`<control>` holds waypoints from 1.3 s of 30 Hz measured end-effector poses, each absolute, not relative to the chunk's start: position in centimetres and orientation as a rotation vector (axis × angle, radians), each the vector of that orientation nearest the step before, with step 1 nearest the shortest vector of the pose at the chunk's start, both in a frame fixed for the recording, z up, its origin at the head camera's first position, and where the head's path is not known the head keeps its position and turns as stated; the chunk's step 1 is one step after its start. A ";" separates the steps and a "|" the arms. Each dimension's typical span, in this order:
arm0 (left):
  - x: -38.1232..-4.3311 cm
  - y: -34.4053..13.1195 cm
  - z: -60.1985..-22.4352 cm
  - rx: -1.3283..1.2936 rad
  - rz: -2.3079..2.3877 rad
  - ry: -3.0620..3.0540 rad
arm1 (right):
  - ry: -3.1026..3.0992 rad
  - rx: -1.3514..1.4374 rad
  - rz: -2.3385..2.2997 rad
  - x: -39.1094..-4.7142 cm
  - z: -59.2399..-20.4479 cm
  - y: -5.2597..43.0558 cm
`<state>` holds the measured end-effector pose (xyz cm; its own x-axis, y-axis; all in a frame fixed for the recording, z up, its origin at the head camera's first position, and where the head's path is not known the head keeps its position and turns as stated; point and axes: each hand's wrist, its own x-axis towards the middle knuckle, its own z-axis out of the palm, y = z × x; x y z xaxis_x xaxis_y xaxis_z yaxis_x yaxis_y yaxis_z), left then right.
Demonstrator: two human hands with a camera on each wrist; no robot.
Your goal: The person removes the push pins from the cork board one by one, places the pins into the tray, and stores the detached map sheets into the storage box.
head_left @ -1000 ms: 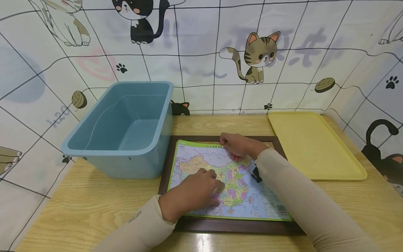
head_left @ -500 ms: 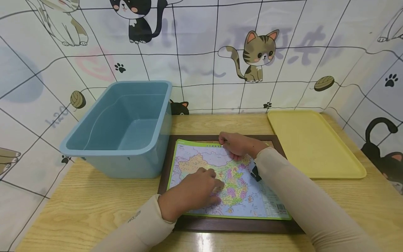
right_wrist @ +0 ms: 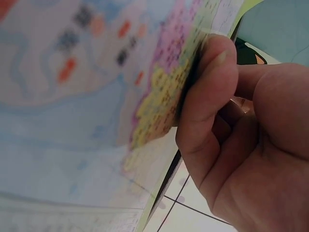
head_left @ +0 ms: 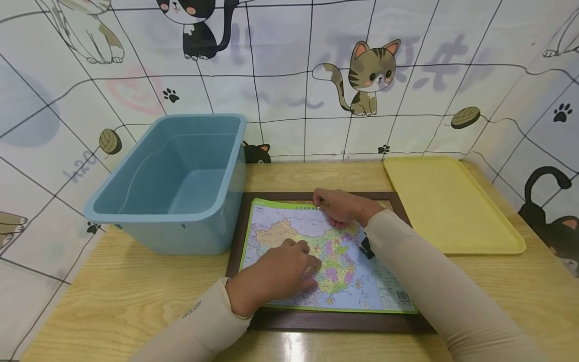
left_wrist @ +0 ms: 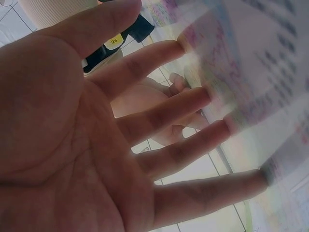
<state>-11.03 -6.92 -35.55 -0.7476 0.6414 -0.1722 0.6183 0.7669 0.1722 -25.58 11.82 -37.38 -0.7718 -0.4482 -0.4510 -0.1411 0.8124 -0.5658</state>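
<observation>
A printed map sheet (head_left: 371, 281) with a green border lies on a dark-framed board (head_left: 344, 323). My left hand (head_left: 282, 269) rests on the map left of its middle; in the left wrist view its spread fingers (left_wrist: 164, 113) touch the sheet with their tips. At the map's top edge is my right hand (head_left: 341, 207), its thumb and index finger drawn together as in a pinch. Curled fingers (right_wrist: 203, 106) show against the sheet in the right wrist view. Whatever small thing sits between those fingertips is hidden, and its kind cannot be told.
A deep blue plastic tub (head_left: 149, 218) stands at the board's left. To the right lies a yellow tray (head_left: 452, 206), close to the frame's upper right corner. A wall sheet (head_left: 280, 55) with cartoon cats rises behind the wooden table (head_left: 108, 296).
Hands and map keep nearly the same places. The head view has tilted very slightly, and a tiny pale spot below the right fingertips no longer shows.
</observation>
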 end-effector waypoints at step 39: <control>-11.0 -6.9 -35.2 0.990 0.159 2.745 | 2.351 -0.408 -0.782 -25.5 -37.3 11.9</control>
<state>-11.02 -6.91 -35.24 -0.7492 0.6408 -0.1678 0.6172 0.7673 0.1744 -25.51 11.91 -37.29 -0.7601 -0.4585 -0.4604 -0.0916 0.7771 -0.6227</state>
